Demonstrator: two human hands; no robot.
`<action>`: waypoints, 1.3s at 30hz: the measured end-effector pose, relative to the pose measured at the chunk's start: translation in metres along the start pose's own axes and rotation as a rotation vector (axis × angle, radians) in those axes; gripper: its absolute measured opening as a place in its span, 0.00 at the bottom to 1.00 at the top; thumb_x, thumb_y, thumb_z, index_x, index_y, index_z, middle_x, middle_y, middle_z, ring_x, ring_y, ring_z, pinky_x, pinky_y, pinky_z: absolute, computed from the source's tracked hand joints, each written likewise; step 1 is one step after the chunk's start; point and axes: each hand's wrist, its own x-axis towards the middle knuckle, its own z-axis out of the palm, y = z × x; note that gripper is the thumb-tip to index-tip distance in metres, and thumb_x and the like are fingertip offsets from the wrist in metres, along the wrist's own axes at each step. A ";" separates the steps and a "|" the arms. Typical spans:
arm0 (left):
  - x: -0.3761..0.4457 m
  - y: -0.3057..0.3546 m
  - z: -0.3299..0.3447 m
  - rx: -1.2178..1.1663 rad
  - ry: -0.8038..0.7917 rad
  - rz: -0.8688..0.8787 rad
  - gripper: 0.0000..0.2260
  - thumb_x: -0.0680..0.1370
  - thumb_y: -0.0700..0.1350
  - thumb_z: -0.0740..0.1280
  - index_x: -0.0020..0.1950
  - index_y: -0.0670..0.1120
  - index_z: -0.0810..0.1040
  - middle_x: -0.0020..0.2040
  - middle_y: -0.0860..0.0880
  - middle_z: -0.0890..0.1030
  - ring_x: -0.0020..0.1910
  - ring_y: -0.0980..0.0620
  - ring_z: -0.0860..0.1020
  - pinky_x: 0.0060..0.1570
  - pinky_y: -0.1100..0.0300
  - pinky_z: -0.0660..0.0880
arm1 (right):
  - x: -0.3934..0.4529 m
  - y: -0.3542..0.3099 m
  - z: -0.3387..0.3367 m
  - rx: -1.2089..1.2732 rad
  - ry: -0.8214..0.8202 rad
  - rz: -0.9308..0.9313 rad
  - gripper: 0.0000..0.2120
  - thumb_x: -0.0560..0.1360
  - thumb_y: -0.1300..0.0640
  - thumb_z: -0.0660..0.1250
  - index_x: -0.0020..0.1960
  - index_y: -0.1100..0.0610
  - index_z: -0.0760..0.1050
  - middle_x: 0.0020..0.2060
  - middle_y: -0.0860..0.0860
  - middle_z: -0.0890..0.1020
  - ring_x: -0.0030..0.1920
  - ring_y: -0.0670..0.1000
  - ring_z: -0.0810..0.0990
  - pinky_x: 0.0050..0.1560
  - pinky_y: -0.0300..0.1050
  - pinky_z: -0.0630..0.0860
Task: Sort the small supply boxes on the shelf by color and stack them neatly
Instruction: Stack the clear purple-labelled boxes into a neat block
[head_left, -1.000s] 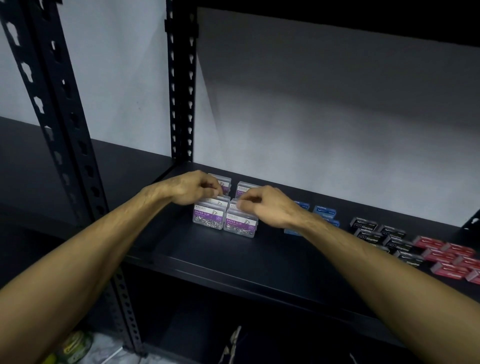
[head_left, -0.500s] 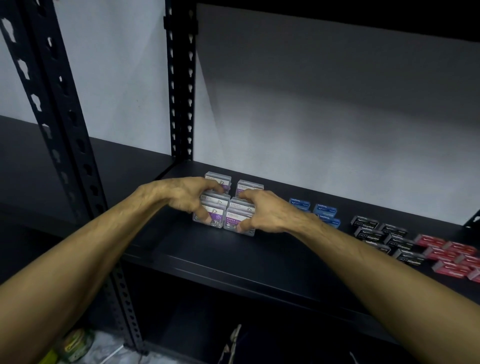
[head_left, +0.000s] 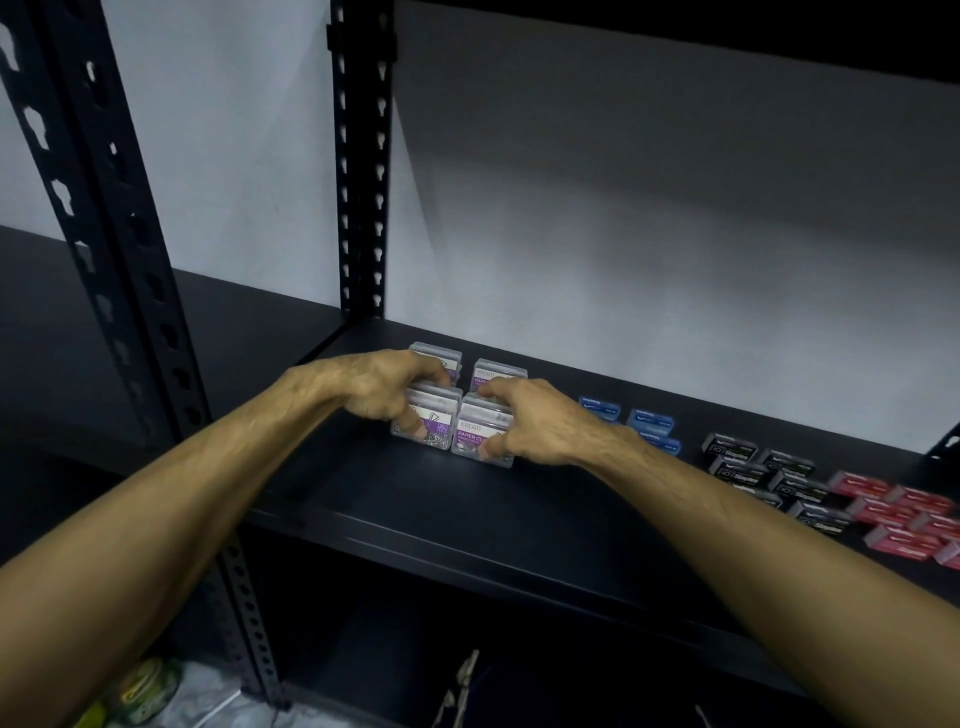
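Note:
Clear purple-labelled paper clip boxes stand in two rows on the black shelf. My left hand grips the front left stack, fingers over its top and thumb on its front. My right hand grips the front right stack the same way. Two more purple boxes stand behind them. To the right lie blue boxes, then black staple boxes, then red boxes.
A black perforated upright rises at the shelf's back left corner, another post nearer on the left. A white wall backs the shelf. Below, a lower shelf holds dim items, including a green-yellow object.
Both hands have come down from the tops of the front purple stacks and closed around them, thumbs on the front faces. The stacks sit slightly closer together.

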 end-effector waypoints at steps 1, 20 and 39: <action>0.001 0.000 0.000 -0.001 -0.003 0.000 0.28 0.67 0.40 0.79 0.63 0.51 0.74 0.53 0.52 0.80 0.52 0.52 0.80 0.57 0.53 0.78 | 0.000 0.001 0.000 0.000 0.000 -0.002 0.38 0.71 0.52 0.76 0.76 0.54 0.63 0.73 0.52 0.70 0.69 0.52 0.71 0.65 0.45 0.69; -0.007 0.005 -0.027 0.046 0.154 -0.030 0.35 0.70 0.66 0.71 0.74 0.55 0.66 0.64 0.53 0.76 0.61 0.52 0.76 0.57 0.58 0.72 | 0.002 0.013 -0.019 0.000 0.149 -0.019 0.30 0.74 0.38 0.68 0.70 0.53 0.70 0.63 0.50 0.74 0.56 0.49 0.75 0.54 0.47 0.75; 0.056 -0.007 -0.026 0.011 0.262 -0.108 0.17 0.83 0.54 0.59 0.69 0.52 0.75 0.66 0.51 0.78 0.65 0.50 0.75 0.67 0.51 0.70 | 0.055 0.024 -0.022 0.109 0.160 0.074 0.18 0.84 0.54 0.55 0.71 0.56 0.72 0.67 0.53 0.76 0.62 0.52 0.76 0.62 0.49 0.75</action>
